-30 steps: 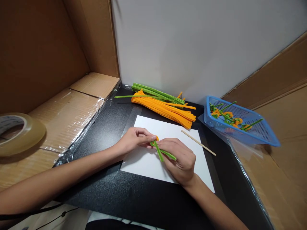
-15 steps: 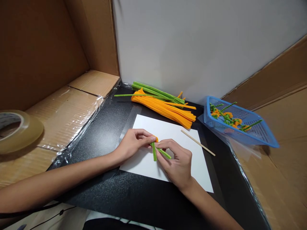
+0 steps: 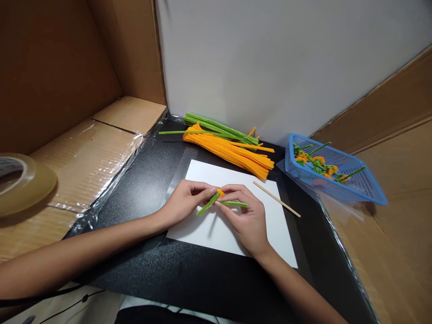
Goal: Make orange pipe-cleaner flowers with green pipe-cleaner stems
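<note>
Between both hands is a small pipe cleaner flower (image 3: pixel 220 193) with an orange head and two green ends pointing out below it. My left hand (image 3: pixel 191 198) pinches it from the left, thumb and forefinger near the orange head. From the right, my right hand (image 3: pixel 245 213) has its fingertips closed on the same piece, with one green end running across beside its thumb. The other green end slants down to the left. Both hands are over a white sheet of paper (image 3: pixel 202 168). The fingertips partly hide the flower's middle.
A bundle of orange pipe cleaners (image 3: pixel 229 153) and a green bundle (image 3: pixel 216 126) lie at the back. A wooden stick (image 3: pixel 276 198) rests on the paper's right side. Blue basket (image 3: pixel 351 193) at right holds several orange and green pieces. Tape roll (image 3: pixel 40 189) sits at left.
The green ends have spread apart: one has swung to the lower left, the other now points right. More of the orange head shows between the fingertips.
</note>
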The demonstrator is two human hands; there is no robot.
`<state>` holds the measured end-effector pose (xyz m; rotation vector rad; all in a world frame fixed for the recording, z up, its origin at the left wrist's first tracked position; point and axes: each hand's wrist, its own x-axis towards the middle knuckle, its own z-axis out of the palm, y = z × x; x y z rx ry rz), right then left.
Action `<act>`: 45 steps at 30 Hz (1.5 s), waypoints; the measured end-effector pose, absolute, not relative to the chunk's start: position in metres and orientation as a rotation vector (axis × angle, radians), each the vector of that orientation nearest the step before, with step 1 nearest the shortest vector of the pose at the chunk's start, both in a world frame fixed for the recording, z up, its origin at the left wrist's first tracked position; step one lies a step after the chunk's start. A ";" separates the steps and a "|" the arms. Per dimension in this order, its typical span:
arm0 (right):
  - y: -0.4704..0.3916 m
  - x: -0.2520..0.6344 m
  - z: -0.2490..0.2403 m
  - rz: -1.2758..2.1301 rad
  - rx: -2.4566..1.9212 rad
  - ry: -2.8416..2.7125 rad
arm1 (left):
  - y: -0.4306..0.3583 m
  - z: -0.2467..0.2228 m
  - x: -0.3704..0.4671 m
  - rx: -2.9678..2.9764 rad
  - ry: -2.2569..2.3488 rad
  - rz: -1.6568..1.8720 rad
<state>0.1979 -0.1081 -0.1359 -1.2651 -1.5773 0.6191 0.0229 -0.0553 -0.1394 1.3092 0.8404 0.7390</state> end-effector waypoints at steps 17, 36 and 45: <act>-0.101 0.208 -0.136 0.622 -1.192 -1.571 | -0.056 -0.139 0.022 1.347 0.835 0.828; -0.103 0.209 -0.134 0.674 -1.123 -1.540 | -0.059 -0.139 0.021 1.712 0.772 1.076; -0.103 0.210 -0.132 0.616 -1.113 -1.610 | -0.061 -0.142 0.018 1.800 0.765 1.113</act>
